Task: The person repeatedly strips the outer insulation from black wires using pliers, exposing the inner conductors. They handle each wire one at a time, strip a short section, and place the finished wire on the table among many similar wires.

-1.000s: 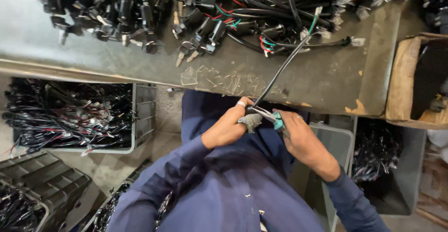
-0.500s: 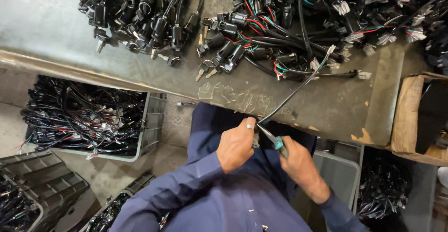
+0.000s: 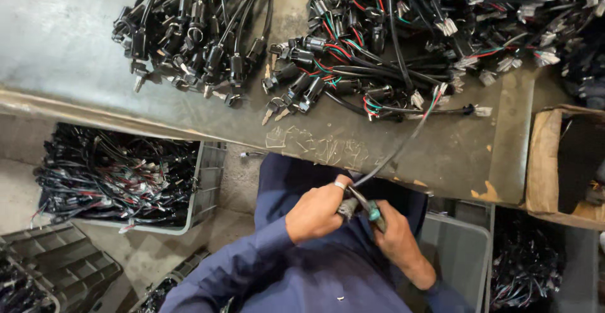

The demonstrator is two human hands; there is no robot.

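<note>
Gripping a small connector end (image 3: 347,208) of a black cable (image 3: 403,149), left hand (image 3: 313,212) closed; right hand (image 3: 396,237) closed on teal-handled pliers (image 3: 372,211) at 6 o'clock below the surface (image 3: 391,155). Crimping or trimming step, apparently; next needs a steady squeeze.

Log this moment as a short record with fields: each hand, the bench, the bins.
left hand: grips the end of a black cable over the lap
right hand: holds a teal-handled tool at that cable end
bench: grey top, piles of black cable assemblies with keys and coloured wires
grey crate: left of the person, full of cables
cardboard box: at right
</note>
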